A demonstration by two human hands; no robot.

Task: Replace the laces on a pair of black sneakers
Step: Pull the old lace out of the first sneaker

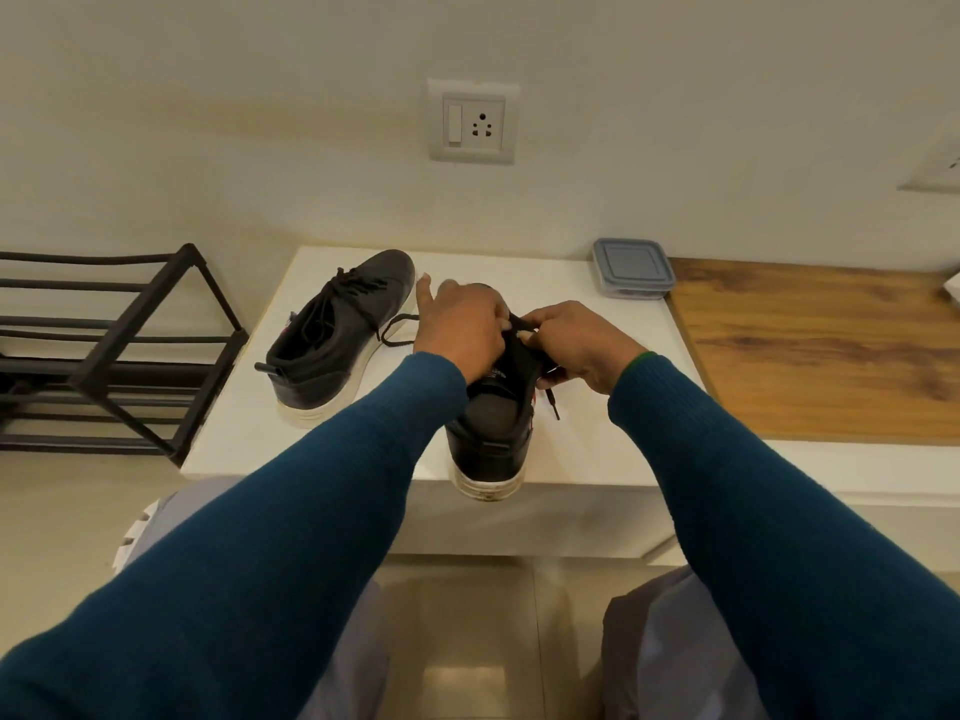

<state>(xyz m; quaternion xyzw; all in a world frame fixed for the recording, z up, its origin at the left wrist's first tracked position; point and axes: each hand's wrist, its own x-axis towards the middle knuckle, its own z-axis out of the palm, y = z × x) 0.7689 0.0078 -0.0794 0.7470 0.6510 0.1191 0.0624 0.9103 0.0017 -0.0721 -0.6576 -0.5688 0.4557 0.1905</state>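
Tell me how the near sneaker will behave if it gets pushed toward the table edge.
The near sneaker would probably tip off, since its heel already seems to overhang the white table. Its loose lace looks floppy and would likely dangle.

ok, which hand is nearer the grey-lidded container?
Right. The right hand, pinching the lace, sits just in front and left of the container; the left hand grips the sneaker farther left.

You have 2 black sneakers on 1 white table [597,433]: the far sneaker [332,345] and the near sneaker [488,444]. Count 2 black laces: the far lace [363,293] and the near lace [551,400]. Your 2 hands show: left hand [460,324], right hand [582,343]. Around them are 1 lidded container [632,266], 1 black rack [119,345], 1 wooden top [831,350] and 2 wall plates: the socket plate [472,122] and the edge plate [935,168].
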